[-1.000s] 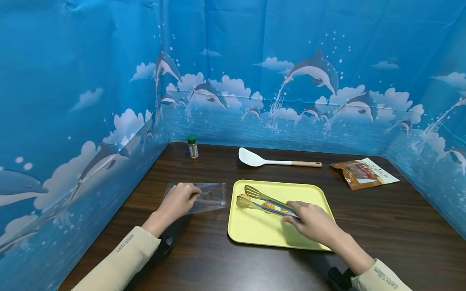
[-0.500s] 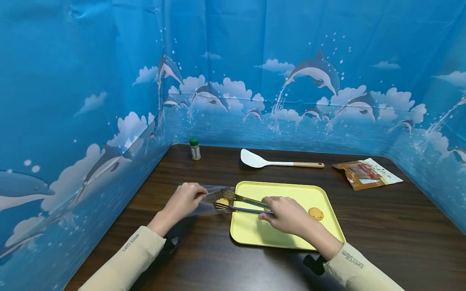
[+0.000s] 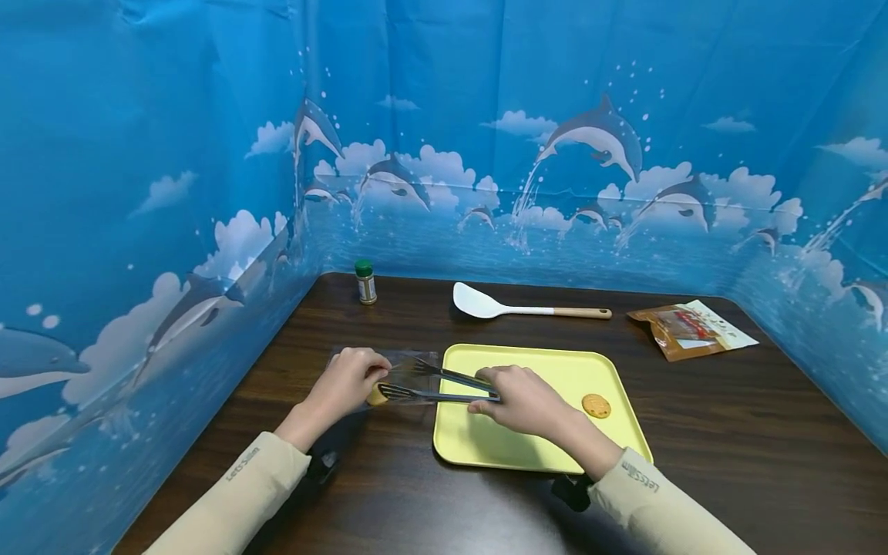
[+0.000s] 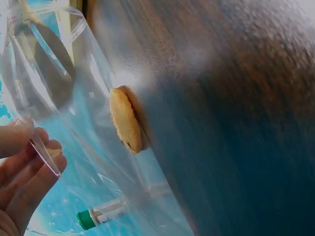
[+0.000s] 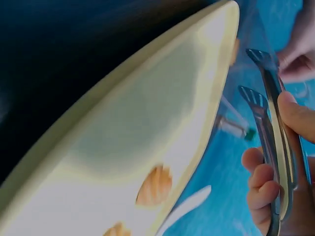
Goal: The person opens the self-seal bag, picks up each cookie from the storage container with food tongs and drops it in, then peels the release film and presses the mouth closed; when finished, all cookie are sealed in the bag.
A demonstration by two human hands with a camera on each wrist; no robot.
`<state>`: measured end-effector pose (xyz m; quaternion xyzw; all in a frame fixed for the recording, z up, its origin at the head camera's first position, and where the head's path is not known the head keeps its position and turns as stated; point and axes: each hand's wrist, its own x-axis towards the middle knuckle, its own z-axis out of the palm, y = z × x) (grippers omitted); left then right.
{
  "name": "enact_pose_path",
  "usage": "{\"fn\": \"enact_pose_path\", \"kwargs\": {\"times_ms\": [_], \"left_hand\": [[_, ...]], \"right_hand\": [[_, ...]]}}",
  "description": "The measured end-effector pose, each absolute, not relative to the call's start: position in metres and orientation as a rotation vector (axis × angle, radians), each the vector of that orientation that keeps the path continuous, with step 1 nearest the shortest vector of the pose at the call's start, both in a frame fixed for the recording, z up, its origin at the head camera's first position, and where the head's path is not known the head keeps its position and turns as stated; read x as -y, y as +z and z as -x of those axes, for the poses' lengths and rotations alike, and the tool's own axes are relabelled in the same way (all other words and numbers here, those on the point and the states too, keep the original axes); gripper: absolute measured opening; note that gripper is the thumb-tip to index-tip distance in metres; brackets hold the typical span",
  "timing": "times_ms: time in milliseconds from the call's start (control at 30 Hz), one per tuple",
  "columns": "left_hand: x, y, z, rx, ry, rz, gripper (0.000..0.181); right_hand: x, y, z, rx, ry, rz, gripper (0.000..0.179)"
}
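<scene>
My left hand (image 3: 343, 385) pinches the edge of a clear zip bag (image 3: 405, 378) between thumb and fingers; the left wrist view shows that pinch on the film. Within the bag lies a round cookie (image 4: 125, 120), seen on its edge. My right hand (image 3: 523, 405) grips metal tongs (image 3: 454, 398). Their slotted heads reach left over the tray's rim into the bag and stand apart, one close beside the cookie. Under my right forearm is a yellow tray (image 3: 590, 370) with a cookie (image 3: 597, 405) on its right part. The right wrist view shows another cookie (image 5: 117, 230) at its lower edge.
A white turner with a wooden handle (image 3: 527, 310) lies behind the tray. Back left stands a green-capped spice jar (image 3: 366, 284). A brown and white food packet (image 3: 694, 331) lies at the back right. Dolphin-print curtains (image 3: 444, 193) border the dark table (image 3: 472, 509).
My right hand has moved the tongs left from the tray into the bag with a cookie. The tongs have spread and let the cookie go. My left hand stays at the bag.
</scene>
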<state>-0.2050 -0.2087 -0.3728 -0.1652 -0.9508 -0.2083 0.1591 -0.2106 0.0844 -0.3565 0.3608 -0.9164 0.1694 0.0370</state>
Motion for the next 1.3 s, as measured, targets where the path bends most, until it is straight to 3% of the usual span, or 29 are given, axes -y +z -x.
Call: {"fn": "enact_pose_path", "kwargs": {"times_ms": [367,600,1000,1300], "left_hand": [[0.209,-0.378,0.210,2.720,-0.577,0.453,0.008],[0.207,-0.376,0.210,2.729,-0.552,0.408,0.007],[0.207,-0.380,0.208,2.734,-0.575,0.395,0.006],[0.211,-0.376,0.206,2.721,-0.570,0.411,0.007]], "right_hand": [[-0.184,-0.350,0.190,2.933,0.540,-0.755,0.053],[-0.220,-0.358,0.177,3.067,0.481,-0.625,0.060],[-0.218,-0.362,0.173,2.912,0.421,-0.760,0.045],[-0.171,-0.352,0.190,2.821,0.427,-0.912,0.043]]}}
